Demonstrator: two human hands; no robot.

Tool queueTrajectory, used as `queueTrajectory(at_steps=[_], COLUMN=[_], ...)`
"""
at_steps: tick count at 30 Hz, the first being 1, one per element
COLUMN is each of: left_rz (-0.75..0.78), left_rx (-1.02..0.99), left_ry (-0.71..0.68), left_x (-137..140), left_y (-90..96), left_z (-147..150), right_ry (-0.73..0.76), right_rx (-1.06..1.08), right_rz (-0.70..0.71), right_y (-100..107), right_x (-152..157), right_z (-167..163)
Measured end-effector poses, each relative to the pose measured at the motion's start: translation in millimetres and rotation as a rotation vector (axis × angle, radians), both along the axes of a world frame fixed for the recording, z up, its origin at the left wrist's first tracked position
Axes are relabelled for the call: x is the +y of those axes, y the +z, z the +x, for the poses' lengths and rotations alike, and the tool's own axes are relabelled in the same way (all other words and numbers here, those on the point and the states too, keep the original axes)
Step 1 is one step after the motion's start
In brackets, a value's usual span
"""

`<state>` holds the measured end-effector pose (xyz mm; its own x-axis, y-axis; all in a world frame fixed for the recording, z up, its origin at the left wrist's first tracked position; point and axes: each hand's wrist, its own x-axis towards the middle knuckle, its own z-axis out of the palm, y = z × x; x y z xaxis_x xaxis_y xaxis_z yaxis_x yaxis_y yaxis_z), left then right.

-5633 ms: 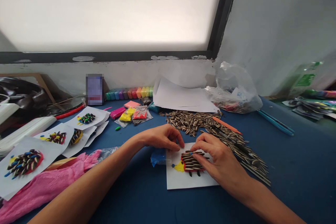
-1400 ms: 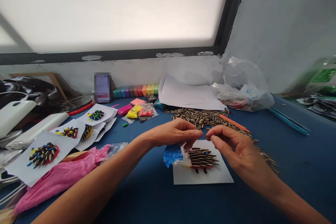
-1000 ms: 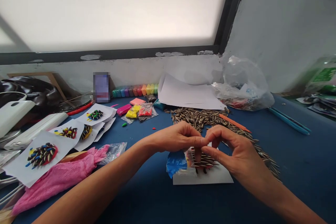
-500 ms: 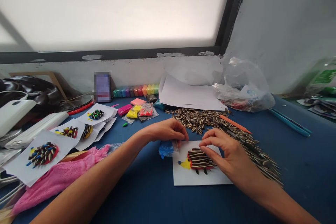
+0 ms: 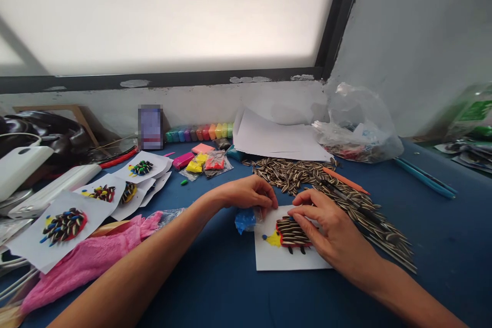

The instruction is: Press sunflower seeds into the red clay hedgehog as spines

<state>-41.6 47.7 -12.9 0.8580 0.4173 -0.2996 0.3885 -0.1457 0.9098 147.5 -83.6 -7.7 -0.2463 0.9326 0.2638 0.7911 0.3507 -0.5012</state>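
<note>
A white card [image 5: 282,261] lies on the blue table [image 5: 215,287]. On it sits a clay hedgehog [image 5: 286,233] with a yellow head, red body and striped sunflower seeds as spines. My right hand [image 5: 326,228] rests on the hedgehog's back, fingertips pressing among the seeds. My left hand [image 5: 249,195] is at the card's top-left corner, fingers pinched on a small bag of blue clay [image 5: 245,219]. A heap of sunflower seeds [image 5: 330,195] spreads behind and to the right of my hands.
Finished hedgehog cards [image 5: 63,225] lie at the left by a pink cloth [image 5: 84,261]. Clay packets [image 5: 203,164], a row of coloured clay [image 5: 198,132], white paper [image 5: 272,141] and a plastic bag [image 5: 357,128] stand at the back. An orange stick [image 5: 344,180] lies on the seeds.
A second ago both hands were raised with fingertips together above the card. They have come down: the right hand onto the hedgehog, the left beside the blue clay bag.
</note>
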Motion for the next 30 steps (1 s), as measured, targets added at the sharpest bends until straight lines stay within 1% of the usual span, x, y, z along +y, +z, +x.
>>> queueTrajectory(at_steps=[8, 14, 20, 24, 26, 30], left_rz=[-0.009, -0.014, -0.005, -0.007, -0.017, -0.027], left_rx=[0.001, -0.002, -0.007, -0.004, -0.004, -0.007], left_ry=[0.011, 0.005, 0.005, 0.008, 0.008, 0.01], left_x=[0, 0, 0, 1, 1, 1], left_y=[-0.9, -1.4, -1.9, -1.6, -1.8, -3.1], left_z=[0, 0, 0, 0, 0, 1], right_ry=[0.084, 0.07, 0.061, 0.054, 0.039, -0.018], right_rx=[-0.107, -0.129, -0.125, -0.1, -0.081, -0.09], right_rz=[0.034, 0.076, 0.082, 0.082, 0.063, -0.055], right_y=[-1, -2, -5, -3, 1, 9], right_x=[-5, -5, -6, -5, -2, 8], right_z=[1, 3, 5, 4, 3, -1])
